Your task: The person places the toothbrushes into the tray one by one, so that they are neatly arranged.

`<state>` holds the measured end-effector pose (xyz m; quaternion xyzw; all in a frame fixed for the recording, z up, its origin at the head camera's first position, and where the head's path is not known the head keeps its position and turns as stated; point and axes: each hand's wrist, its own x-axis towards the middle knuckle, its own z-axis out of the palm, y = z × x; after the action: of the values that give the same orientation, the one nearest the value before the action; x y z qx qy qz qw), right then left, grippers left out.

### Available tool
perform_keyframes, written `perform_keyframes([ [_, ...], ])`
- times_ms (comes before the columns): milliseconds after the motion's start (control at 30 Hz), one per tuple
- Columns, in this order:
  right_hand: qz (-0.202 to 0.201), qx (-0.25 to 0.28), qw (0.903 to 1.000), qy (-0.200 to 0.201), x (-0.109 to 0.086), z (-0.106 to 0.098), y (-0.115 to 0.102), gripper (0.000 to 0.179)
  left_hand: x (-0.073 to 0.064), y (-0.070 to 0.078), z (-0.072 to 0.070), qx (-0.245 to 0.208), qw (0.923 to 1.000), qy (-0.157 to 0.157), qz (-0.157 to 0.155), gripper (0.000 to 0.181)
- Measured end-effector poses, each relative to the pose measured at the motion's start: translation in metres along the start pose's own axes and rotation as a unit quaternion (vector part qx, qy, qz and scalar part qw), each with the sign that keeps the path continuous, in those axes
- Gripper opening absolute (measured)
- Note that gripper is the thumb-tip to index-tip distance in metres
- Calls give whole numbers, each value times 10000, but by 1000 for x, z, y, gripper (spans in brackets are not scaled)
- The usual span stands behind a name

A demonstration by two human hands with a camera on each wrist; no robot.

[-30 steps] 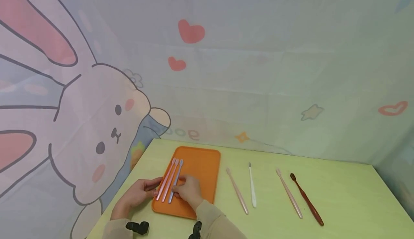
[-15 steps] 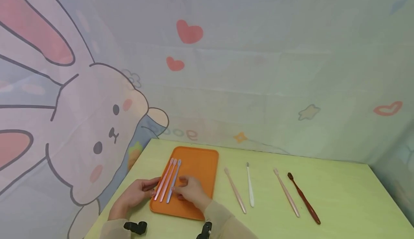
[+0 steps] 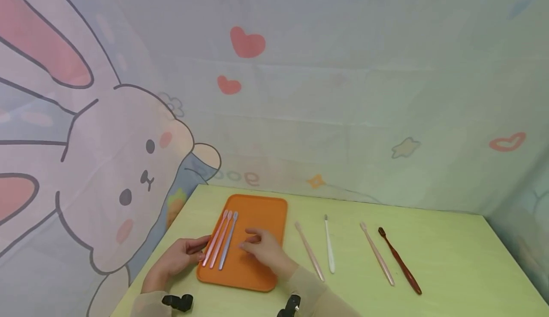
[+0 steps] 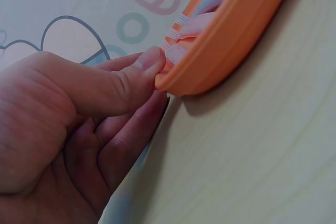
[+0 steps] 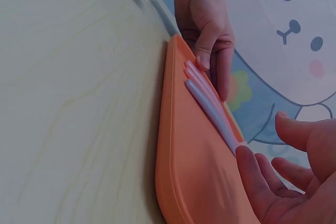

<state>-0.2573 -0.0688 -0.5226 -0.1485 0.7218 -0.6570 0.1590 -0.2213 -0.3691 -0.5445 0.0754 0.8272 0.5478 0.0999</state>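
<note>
In the head view an orange tray (image 3: 261, 209) lies at the left of the table. Three toothbrushes rest side by side along its left part: a pink toothbrush (image 3: 213, 241), a second pink toothbrush (image 3: 221, 241) and a bluish-purple toothbrush (image 3: 228, 240). My left hand (image 3: 175, 260) pinches the tray's left rim, its thumb (image 4: 126, 85) on the edge beside the brush handles. Over the tray's right half hovers my right hand (image 3: 269, 254), fingers spread and holding nothing. The right wrist view shows that hand's fingers (image 5: 252, 177) apart from the bluish-purple handle.
Right of the tray lie a pale pink toothbrush (image 3: 310, 251), a white toothbrush (image 3: 329, 248), another pale pink toothbrush (image 3: 377, 254) and a brown toothbrush (image 3: 401, 262). A printed cloth (image 3: 326, 93) hangs behind the yellow-green table (image 3: 454, 255).
My right hand has let go of the bluish-purple toothbrush and moved right, away from it. The left hand stays at the tray's rim. The head view has shifted slightly.
</note>
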Motion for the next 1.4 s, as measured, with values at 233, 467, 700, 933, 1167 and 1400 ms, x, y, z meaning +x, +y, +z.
perform_keyframes([
  [233,-342,40,9994,-81,-3,-32,2,53,2,0,0,-13,10000,-3,51,56],
  [467,-480,-135,9987,62,-10,-70,3,53,2,2,1,38,10000,-10,53,56],
  [700,-374,-124,9988,286,-27,-112,-1,52,9,5,1,-41,9998,-91,145,56],
  [933,-457,-651,9953,544,-51,-155,-4,48,18,6,6,-8,9996,-228,143,57],
  [1167,-304,-775,9937,754,-76,-193,-2,49,23,4,5,64,9994,-312,131,57],
  [1400,-201,-1343,9876,784,-96,-227,-5,53,23,3,6,199,9993,-252,164,57],
])
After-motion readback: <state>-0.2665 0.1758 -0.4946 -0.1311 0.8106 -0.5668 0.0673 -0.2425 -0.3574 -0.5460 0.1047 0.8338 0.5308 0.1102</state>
